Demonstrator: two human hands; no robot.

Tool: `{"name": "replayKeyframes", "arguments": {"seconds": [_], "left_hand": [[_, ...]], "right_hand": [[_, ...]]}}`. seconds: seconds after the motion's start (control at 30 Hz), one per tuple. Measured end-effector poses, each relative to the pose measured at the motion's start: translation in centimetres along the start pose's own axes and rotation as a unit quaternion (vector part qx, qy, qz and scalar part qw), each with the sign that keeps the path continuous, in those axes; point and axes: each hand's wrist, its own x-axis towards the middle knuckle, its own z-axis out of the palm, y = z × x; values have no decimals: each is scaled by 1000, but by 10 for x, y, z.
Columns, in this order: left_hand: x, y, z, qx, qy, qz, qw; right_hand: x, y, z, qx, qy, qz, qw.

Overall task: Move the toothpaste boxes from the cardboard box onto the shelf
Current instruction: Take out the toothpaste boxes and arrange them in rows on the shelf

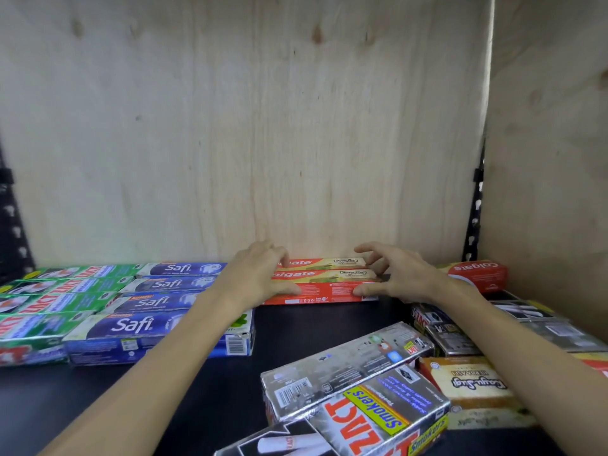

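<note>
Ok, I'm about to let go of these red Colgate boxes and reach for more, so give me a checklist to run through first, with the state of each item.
1. Both hands on the stack: left hand and right hand each hold an end of the red Colgate boxes. Ok.
2. Stack resting on the dark shelf: looks flat. Ok.
3. Pushed back against the plywood back panel: cannot tell.
4. Lined up with the Safi boxes: roughly level with the back rows. Ok.
5. Front shelf tidy: silver Zact Smokers boxes lie askew. Not ok.
6. Cardboard box in reach: out of view. Cannot tell.
</note>
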Motion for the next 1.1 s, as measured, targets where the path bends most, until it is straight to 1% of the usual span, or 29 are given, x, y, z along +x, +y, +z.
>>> {"name": "replayKeyframes", "arguments": {"seconds": [0.07, 0.23, 0.37, 0.43, 0.5, 0.6, 0.67, 0.73, 0.8, 0.83, 0.93, 1.03, 1.1], "left_hand": [[0, 0, 1, 15, 12, -21, 1000], [0, 5, 2, 2, -17, -43, 999], [0, 6, -1, -22, -21, -44, 999], [-1, 5, 0, -21, -15, -39, 999], [-2, 4, 0, -19, -11, -34, 999], [-3, 5, -2, -7, -9, -32, 999], [-4, 5, -2, -1, -7, -33, 999], [-3, 5, -1, 0, -8, -33, 999], [-3, 5, -1, 0, -10, -33, 999], [-3, 4, -2, 1, -10, -34, 999], [-2, 4, -2, 0, -13, -34, 999], [-1, 4, -3, 12, -13, -33, 999], [-1, 5, -4, 15, -14, -35, 999]], "right_hand": [[0, -2, 0, 26, -4, 2, 1000], [2, -3, 2, 37, 3, 16, 999], [3, 0, 2, -33, 14, 31, 999], [1, -3, -1, -44, 5, 33, 998], [-1, -4, -7, -13, 3, 42, 999], [-5, 3, -26, 115, 12, 66, 991], [-11, 11, -41, 173, -29, 95, 980], [-17, 22, -50, 154, -97, 136, 974], [-19, 31, -52, 81, -152, 168, 971], [-18, 36, -51, 51, -166, 185, 967], [-12, 47, -49, 9, -152, 212, 965], [-13, 41, -49, -8, -113, 172, 979], [-12, 38, -49, 9, -81, 144, 986]]}}
